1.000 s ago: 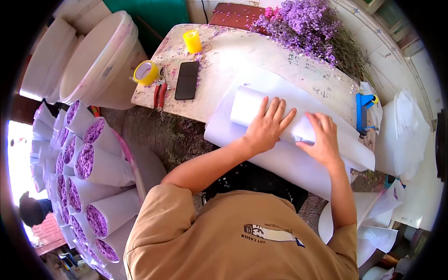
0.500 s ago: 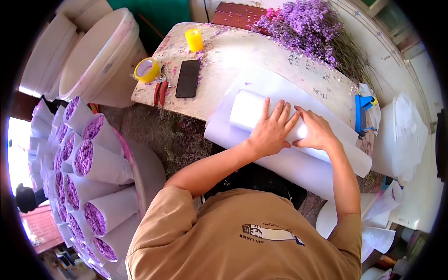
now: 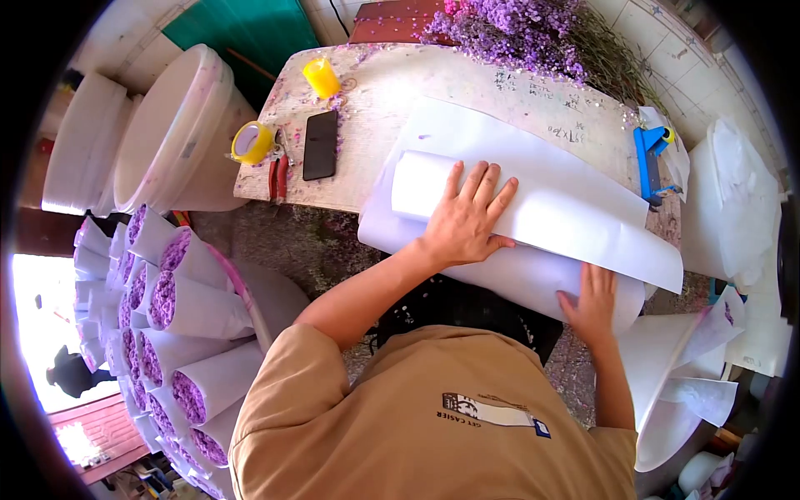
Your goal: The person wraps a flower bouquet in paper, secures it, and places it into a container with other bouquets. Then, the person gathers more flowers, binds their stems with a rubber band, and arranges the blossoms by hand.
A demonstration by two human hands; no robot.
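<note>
A white paper roll lies slantwise across the front of the table, on top of larger white sheets. These sheets curve down over the table's near edge as a lower fold. My left hand rests on the roll with fingers spread and thumb out. Lower and to the right, my right hand lies against the hanging fold, below the roll's loose edge, its fingers stretched and the thumb apart. Whatever is inside the roll is hidden.
On the table are a phone, red-handled pliers, yellow tape rolls and a blue tape dispenser. Purple dried flowers lie at the back. Paper-wrapped purple bunches fill a tub at left.
My right hand has left the top of the roll and moved down to the hanging fold. My left hand stays on the roll. The view has shifted slightly.
</note>
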